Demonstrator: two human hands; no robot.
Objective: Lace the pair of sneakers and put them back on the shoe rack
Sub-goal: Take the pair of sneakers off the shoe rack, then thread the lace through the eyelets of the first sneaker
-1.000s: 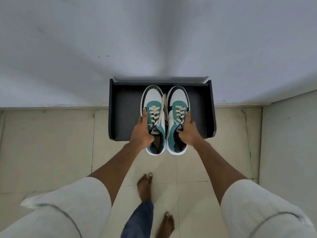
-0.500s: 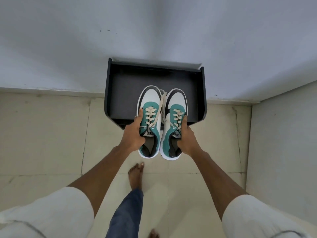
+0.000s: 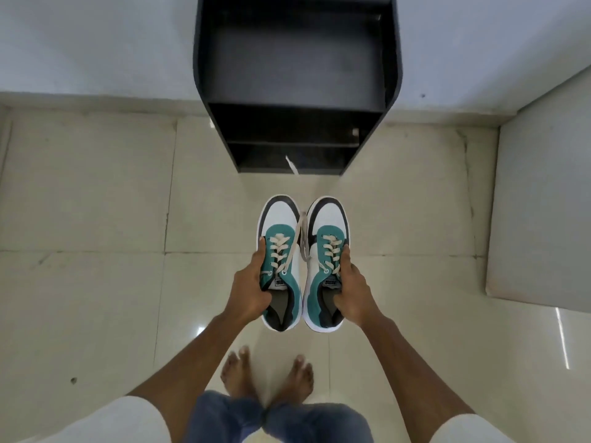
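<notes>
Head view shows the left hand (image 3: 248,290) clamped on the left sneaker (image 3: 281,263) and the right hand (image 3: 353,290) on the right sneaker (image 3: 324,263), fingers curled into the collars. Both laced shoes hang side by side above the floor (image 3: 96,219), short of the black shoe rack (image 3: 297,68).

A person stands barefoot on a pale, glossy tiled floor (image 3: 96,193), holding a pair of white, teal and black lace-up sneakers side by side above it. The left hand (image 3: 248,290) grips the left sneaker (image 3: 280,263) at its collar, and the right hand (image 3: 351,290) grips the right sneaker (image 3: 326,263) the same way. Both toes face a black shoe rack (image 3: 297,87) standing against the white wall (image 3: 96,43), well apart from the shoes. A loose cream lace (image 3: 302,238) hangs between the two sneakers.
</notes>
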